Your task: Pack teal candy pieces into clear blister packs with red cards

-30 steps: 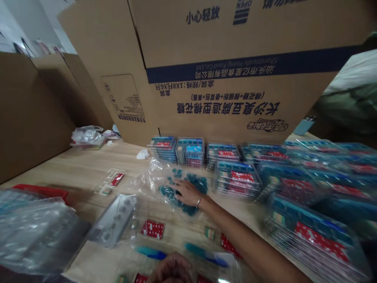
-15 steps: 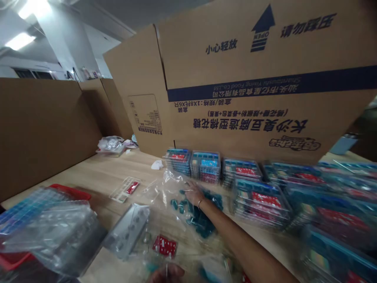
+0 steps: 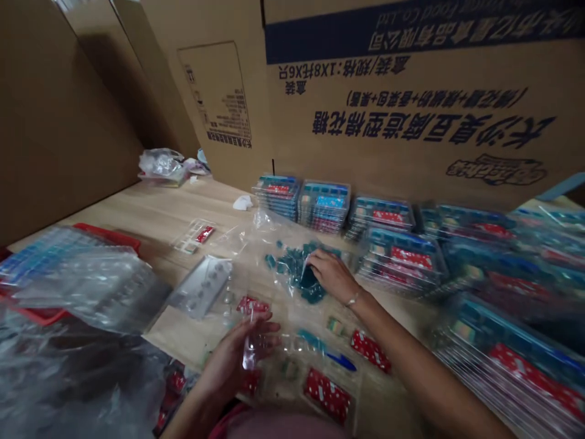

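My left hand (image 3: 244, 344) has its thumb and fingers around the left end of a clear plastic tray (image 3: 292, 347), slightly blurred. In or just under that tray lie a red white-dotted packet (image 3: 326, 393) and a blue piece (image 3: 340, 361). My right hand (image 3: 333, 274) reaches down to a pile of dark teal pieces (image 3: 295, 265) spread on a clear plastic bag (image 3: 262, 228). Its fingers are pressed together at the pile, and their tips and anything between them are hidden. Another red dotted packet (image 3: 370, 349) is below my right wrist.
Stacks of filled clear trays (image 3: 397, 259) stand along the back and right. Behind them rises a large cardboard box (image 3: 365, 134). Clear empty trays (image 3: 91, 283) lie over a red basket (image 3: 107, 235) at left; a grey-white moulded tray (image 3: 203, 283) is nearer the middle.
The view has tipped downward. My right hand has shifted to the right side of the teal pile. My left hand has come further into view, with the clear tray in it.
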`<state>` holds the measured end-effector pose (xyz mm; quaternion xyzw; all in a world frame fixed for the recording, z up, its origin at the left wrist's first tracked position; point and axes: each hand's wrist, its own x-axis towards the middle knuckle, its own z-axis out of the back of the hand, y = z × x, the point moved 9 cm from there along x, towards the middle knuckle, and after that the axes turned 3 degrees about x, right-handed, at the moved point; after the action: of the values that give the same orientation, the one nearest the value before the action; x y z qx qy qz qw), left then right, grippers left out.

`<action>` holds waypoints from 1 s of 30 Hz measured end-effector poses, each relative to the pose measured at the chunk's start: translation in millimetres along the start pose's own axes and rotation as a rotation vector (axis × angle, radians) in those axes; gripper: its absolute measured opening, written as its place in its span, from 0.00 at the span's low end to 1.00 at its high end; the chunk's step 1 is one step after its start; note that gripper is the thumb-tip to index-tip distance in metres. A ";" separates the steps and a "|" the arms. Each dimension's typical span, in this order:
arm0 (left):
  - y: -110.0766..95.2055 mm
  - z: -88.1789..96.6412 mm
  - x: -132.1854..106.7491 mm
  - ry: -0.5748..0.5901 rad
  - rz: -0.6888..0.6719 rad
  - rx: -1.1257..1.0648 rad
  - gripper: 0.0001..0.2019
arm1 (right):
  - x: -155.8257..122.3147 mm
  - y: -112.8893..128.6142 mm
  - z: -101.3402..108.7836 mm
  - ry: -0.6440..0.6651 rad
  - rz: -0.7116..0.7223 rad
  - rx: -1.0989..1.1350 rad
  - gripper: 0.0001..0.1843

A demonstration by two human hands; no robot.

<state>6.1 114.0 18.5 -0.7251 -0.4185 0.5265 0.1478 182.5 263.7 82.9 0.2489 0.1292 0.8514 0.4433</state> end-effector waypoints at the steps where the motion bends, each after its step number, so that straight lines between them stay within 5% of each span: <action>1: -2.1 -4.1 1.3 0.020 -0.005 -0.009 0.17 | -12.2 4.3 13.6 -0.066 -0.031 0.098 0.12; 4: -7.5 -15.8 4.6 0.089 -0.030 -0.050 0.16 | -46.8 22.5 35.5 -0.162 -0.147 0.476 0.09; 8: -7.4 -30.9 8.0 0.149 -0.025 -0.081 0.14 | -70.8 69.7 15.4 0.023 -0.187 0.744 0.09; 13: -8.9 -44.4 7.1 0.191 -0.060 -0.121 0.13 | -73.4 97.5 3.5 0.031 -0.059 0.483 0.08; 24: -16.4 -42.0 2.7 0.108 -0.122 -0.080 0.16 | -73.7 105.6 16.7 -0.054 0.094 0.207 0.09; 27: -14.5 -36.5 3.3 0.047 -0.139 -0.037 0.21 | -72.7 108.4 13.2 0.002 0.113 0.188 0.09; 30: -20.7 -17.6 0.0 -0.042 -0.164 -0.065 0.20 | -64.1 85.6 21.6 -0.024 0.102 0.262 0.11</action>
<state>12.4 130.5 39.1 -0.6817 -0.4964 0.5138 0.1578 166.0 162.1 119.0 0.3209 0.2211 0.8456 0.3649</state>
